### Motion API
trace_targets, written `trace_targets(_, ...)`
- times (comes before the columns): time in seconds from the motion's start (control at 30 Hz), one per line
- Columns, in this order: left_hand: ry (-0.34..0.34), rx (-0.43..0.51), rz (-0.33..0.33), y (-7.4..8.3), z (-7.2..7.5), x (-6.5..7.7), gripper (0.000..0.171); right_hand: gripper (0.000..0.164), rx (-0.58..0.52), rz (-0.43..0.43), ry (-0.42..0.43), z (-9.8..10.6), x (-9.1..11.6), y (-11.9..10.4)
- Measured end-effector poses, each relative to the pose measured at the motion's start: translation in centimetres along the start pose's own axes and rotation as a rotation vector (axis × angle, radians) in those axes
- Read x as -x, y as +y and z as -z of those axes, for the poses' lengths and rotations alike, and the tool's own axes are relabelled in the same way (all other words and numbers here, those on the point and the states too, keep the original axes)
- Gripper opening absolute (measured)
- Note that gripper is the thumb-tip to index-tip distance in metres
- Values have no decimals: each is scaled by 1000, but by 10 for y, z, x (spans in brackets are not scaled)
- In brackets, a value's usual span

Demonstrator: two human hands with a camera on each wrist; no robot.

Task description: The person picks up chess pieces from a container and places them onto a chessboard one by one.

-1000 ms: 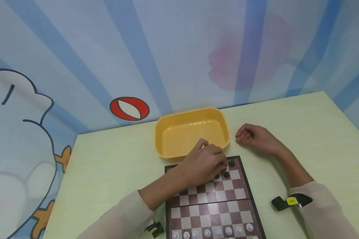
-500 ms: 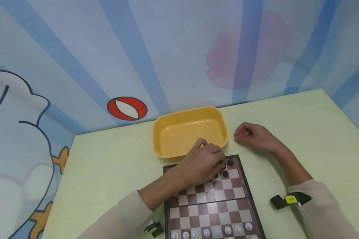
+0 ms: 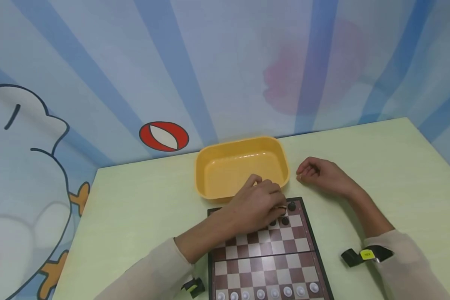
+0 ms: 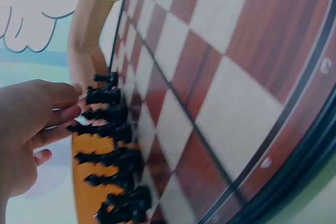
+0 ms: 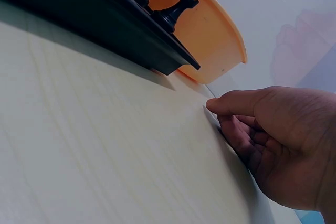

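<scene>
My left hand (image 3: 255,206) reaches over the far right part of the chessboard (image 3: 253,265), thumb and fingertips pinching a black chess piece (image 3: 283,211) beside the corner. In the left wrist view, its fingers (image 4: 60,95) are at the tops of a row of black chessmen (image 4: 110,158). A black rook (image 5: 181,9) stands upright on the corner square. Two short black pieces (image 3: 285,221) show just in front of the hand; the hand hides others. My right hand (image 3: 322,175) rests on the table to the right of the board, fingers loosely curled, holding nothing.
A yellow basin (image 3: 240,144) stands right behind the board, partly under the left hand in the head view. White pawns (image 3: 260,294) line the board's near side. The pale table (image 3: 146,200) meets a painted wall (image 3: 240,62) at the back.
</scene>
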State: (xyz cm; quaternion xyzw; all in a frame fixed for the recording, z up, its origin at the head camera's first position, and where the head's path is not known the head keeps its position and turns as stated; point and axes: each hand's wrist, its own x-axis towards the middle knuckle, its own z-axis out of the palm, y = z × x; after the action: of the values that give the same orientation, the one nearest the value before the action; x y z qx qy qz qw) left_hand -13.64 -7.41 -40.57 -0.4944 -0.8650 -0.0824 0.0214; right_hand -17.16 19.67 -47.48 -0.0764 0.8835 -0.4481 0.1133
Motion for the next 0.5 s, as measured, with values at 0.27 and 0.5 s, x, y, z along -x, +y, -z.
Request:
trace_targets(0.27, 33, 177, 223, -46, 19, 6, 32, 13, 4, -10, 11, 2, -2, 1)
trace_targets(0.5, -266, 148, 534, -77, 10, 24, 61, 15, -14, 3, 13, 2, -1, 6)
